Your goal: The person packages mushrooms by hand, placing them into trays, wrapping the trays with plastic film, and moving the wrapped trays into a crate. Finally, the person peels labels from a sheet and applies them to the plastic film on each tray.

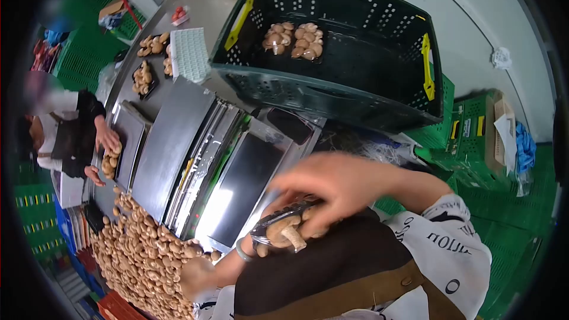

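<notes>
In the head view, my left grip (272, 204), mostly hidden, seems to clasp the black mushroom tray (274, 218) from behind, close in front of my apron (314, 272). My right grip (332, 186) curves over the tray's other end, fingers reaching the shiitake mushrooms (287, 232); it is too blurred for me to tell whether it has closed. The tray tilts towards me and one stem juts out, so I judge it best to support the base, bring it nearer level and keep finger pressure off the caps. Just ahead of my grip lies the machine's dark plate (242, 188); beyond it, the black crate (332, 92) holds two mushroom packs (307, 41). Left of my grip, loose mushrooms (139, 249) heap on the desk (157, 77), and farther off, a co-worker's hand (108, 137) touches other mushrooms.
</notes>
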{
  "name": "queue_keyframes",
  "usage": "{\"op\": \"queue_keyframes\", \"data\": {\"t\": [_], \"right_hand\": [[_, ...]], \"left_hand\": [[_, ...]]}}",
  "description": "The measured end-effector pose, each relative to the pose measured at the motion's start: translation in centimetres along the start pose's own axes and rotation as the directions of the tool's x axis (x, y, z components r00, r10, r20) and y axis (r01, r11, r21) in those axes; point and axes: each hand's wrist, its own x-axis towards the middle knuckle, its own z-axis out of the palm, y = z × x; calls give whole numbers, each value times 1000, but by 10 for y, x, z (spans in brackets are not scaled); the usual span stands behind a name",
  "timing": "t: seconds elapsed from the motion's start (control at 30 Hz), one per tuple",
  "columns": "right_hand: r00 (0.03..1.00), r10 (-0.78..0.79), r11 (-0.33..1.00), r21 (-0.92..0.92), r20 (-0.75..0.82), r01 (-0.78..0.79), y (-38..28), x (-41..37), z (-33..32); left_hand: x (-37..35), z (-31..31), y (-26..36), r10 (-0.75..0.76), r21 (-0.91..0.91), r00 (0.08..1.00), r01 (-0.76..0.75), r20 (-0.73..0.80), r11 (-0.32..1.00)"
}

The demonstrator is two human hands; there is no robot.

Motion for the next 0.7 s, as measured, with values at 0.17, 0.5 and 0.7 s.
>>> {"op": "queue_keyframes", "data": {"t": [0.17,0.5,0.7], "right_hand": [[979,190,957,211,74,-201,23,26,-40],[540,532,595,742,-652,310,256,-30,-228],[36,758,647,758,-651,84,437,-33,-215]], "left_hand": [[25,-37,-32,232,700,961,-63,-149,712],[97,-70,27,79,-89,861,-142,-503,986],[99,-87,43,28,-138,758,-155,-651,978]]}}
